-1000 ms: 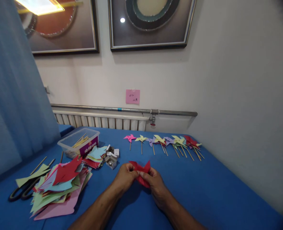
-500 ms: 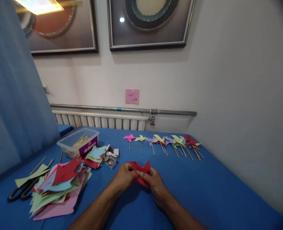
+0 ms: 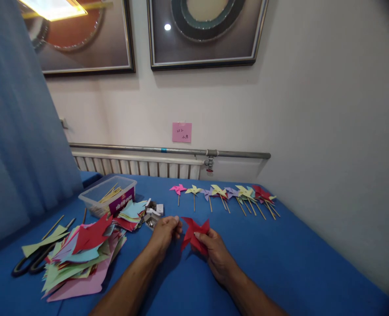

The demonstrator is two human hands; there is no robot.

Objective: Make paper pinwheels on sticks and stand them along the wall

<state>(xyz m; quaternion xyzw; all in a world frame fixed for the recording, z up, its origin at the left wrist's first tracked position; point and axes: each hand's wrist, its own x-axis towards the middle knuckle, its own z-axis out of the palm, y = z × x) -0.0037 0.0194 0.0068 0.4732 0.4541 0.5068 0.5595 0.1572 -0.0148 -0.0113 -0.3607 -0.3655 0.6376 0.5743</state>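
Note:
My right hand pinches a red paper pinwheel head at its folded centre, thumb on top. Its pointed blades stand out around the thumb, and no stick shows on it. My left hand is just left of the pinwheel head, apart from it, with loosely bent fingers and nothing visible in them. Beyond that hand are two small white boxes, the nearer box partly hidden by it and holding small shiny metal pieces, the other box just behind.
Finished pinwheels on sticks lie in a row at the back. To the left are a pile of cut coloured paper, a smaller paper stack, black-handled scissors and a clear plastic tub of sticks. A blue curtain hangs at left.
My left hand has let go of the red paper and moved slightly left, towards the small boxes. My right hand keeps its pinch, and the pinwheel shape now shows.

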